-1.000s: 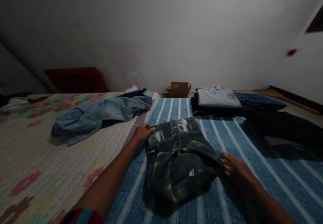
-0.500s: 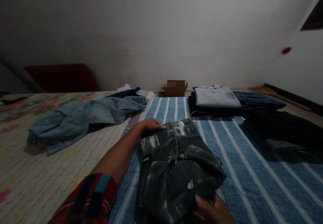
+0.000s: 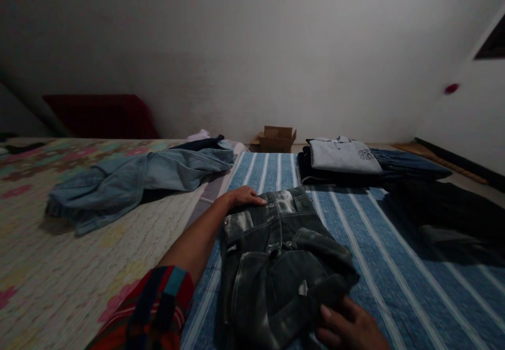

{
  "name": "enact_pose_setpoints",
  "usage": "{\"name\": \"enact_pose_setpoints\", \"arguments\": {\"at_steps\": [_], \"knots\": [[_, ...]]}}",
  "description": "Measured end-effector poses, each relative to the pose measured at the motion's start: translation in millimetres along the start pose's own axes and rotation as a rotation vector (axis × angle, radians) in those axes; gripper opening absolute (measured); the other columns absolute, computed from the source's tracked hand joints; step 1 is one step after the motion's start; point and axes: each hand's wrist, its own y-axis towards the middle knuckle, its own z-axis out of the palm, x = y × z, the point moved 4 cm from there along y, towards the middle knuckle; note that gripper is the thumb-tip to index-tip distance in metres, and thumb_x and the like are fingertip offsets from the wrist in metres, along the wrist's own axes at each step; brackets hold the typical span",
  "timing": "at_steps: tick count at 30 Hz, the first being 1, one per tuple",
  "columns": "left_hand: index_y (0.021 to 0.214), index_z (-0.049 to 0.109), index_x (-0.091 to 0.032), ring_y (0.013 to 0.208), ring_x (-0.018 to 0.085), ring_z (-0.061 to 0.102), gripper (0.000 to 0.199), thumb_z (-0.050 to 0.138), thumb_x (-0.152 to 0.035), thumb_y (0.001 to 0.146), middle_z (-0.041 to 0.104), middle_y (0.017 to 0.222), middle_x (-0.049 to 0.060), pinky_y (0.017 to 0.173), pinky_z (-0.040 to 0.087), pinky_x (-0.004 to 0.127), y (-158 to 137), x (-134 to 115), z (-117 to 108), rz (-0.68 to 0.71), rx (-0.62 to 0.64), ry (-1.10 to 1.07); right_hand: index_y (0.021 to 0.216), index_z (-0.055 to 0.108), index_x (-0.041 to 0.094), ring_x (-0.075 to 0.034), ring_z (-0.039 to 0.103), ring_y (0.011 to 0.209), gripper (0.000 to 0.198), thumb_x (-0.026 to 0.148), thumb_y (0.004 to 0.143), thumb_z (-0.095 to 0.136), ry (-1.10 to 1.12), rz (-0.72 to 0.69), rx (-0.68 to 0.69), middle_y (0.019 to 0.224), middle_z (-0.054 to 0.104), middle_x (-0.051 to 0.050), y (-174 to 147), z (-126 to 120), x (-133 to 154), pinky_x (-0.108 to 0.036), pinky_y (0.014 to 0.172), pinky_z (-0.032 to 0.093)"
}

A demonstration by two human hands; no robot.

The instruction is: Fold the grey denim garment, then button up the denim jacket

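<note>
A pair of dark grey jeans point(image 3: 276, 258) lies folded on the blue striped sheet point(image 3: 394, 266). Everything else is told from these jeans.

The left hand point(image 3: 242, 196) lies flat and open on the far left corner of the jeans, at the waistband, with its fingers spread out on the cloth. Its arm runs along the left side of the jeans, and a red and blue striped sleeve point(image 3: 153, 313) shows at the bottom edge.

The right hand point(image 3: 347, 329) is at the near right corner of the jeans. Its fingers touch the folded edge there. The picture cuts off most of this hand, so I cannot tell if it is gripping the cloth or just pressing on it.

To the far left of the jeans, a light blue garment point(image 3: 138, 179) lies crumpled on a flowered cover point(image 3: 59, 266). To the far right, a grey shirt point(image 3: 343, 155) sits folded on top of a dark pile. Right of the jeans lies a black cloth point(image 3: 445, 208), too dark to make out well. Behind the jeans, by the wall, stands a small cardboard box point(image 3: 276, 139).
</note>
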Motion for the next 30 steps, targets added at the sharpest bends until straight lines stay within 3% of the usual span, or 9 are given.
{"name": "enact_pose_setpoints", "arguments": {"at_steps": [8,14,20,23,26,30], "knots": [[0.068,0.068,-0.017,0.066,0.019,0.059,0.054,0.071,-0.068,0.048,0.065,0.066,0.001,0.056,0.039,0.027,3,4,2,-0.016,0.038,-0.007,0.091,0.070,0.018,-0.030,0.066,0.097,0.048,0.039,0.051,0.088,0.433,0.090,0.135,0.091,0.073,-0.009,9,33,-21,-0.045,0.090,0.047],[0.066,0.068,-0.017,0.064,0.019,0.058,0.052,0.072,-0.066,0.048,0.064,0.064,0.001,0.056,0.039,0.026,1,4,3,-0.036,0.044,-0.054,0.100,0.068,0.019,-0.029,0.066,0.096,0.053,0.032,0.053,0.087,0.374,0.078,0.123,0.098,0.073,-0.007,13,43,-14,-0.044,0.089,0.049],[0.062,0.066,-0.017,0.064,0.018,0.057,0.051,0.070,-0.066,0.049,0.062,0.062,0.001,0.055,0.037,0.026,-3,-4,-4,-0.041,-0.003,0.035,0.101,0.070,0.023,-0.030,0.063,0.105,0.047,0.036,0.058,0.082,0.268,-0.092,0.070,0.097,0.073,-0.004,21,39,-1,-0.043,0.090,0.049],[0.057,0.062,-0.017,0.063,0.019,0.057,0.050,0.072,-0.065,0.048,0.061,0.060,0.001,0.054,0.036,0.026,-15,-6,-9,-0.072,-0.053,0.024,0.092,0.072,0.024,-0.030,0.066,0.096,0.035,0.042,0.062,0.076,0.227,-0.106,0.071,0.095,0.074,-0.004,18,36,14,-0.042,0.083,0.052],[0.055,0.058,-0.017,0.059,0.019,0.057,0.048,0.076,-0.060,0.046,0.058,0.055,0.000,0.051,0.036,0.027,-46,-3,-9,-0.110,-0.144,-0.088,0.088,0.072,0.019,-0.028,0.069,0.080,0.033,0.041,0.064,0.073,0.132,-0.105,0.067,0.088,0.074,-0.007,14,25,47,-0.040,0.073,0.053],[0.076,0.063,-0.015,0.071,0.025,0.065,0.049,0.082,-0.049,0.048,0.069,0.073,0.006,0.063,0.049,0.032,-117,-4,25,-0.199,-0.162,-0.631,0.080,0.070,0.016,-0.025,0.067,0.066,0.028,0.036,0.060,0.071,-0.155,-0.149,0.072,0.078,0.073,-0.008,20,6,116,-0.035,0.062,0.052]]}}
